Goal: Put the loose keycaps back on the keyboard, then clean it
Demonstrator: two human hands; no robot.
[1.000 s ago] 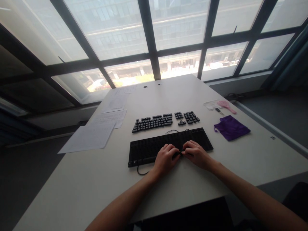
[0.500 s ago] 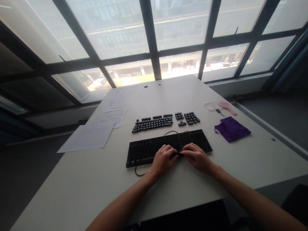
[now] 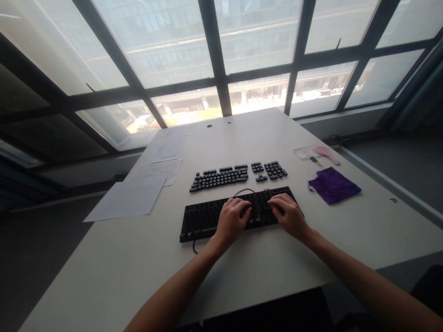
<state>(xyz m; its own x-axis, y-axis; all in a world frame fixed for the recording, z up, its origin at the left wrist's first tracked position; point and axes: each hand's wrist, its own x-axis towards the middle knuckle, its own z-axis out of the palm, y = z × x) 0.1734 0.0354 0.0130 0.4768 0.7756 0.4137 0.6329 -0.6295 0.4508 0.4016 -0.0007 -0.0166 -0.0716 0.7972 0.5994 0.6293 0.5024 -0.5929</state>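
A black keyboard (image 3: 204,217) lies on the white desk, most of its keycaps off. My left hand (image 3: 232,217) rests over its middle, thumb and curled fingers apart, with nothing visible between them. To the right, my right hand (image 3: 289,214) reaches over the number-pad side, fingers stretched toward the left and thumb apart. Its fingertips are at the keyboard surface, and I see nothing held there. Between the hands, a few small light marks show near the front edge. Behind the keyboard, loose black keycaps (image 3: 221,178) lie in rows, with further number-pad keycaps (image 3: 276,170) at their right.
Sheets of paper (image 3: 126,196) cover the left side of the desk (image 3: 138,267). On the right are a purple cloth pouch (image 3: 334,186), a pink hairbrush (image 3: 325,153), a small dark-ended tool (image 3: 316,161) and a clear plastic bag (image 3: 304,152). A cable (image 3: 244,190) loops behind the keyboard.
My hands have come apart from the keyboard's front edge, where their fingertips met. Both have moved forward over the keyboard, the right one also slightly rightward. The keyboard has shifted slightly.
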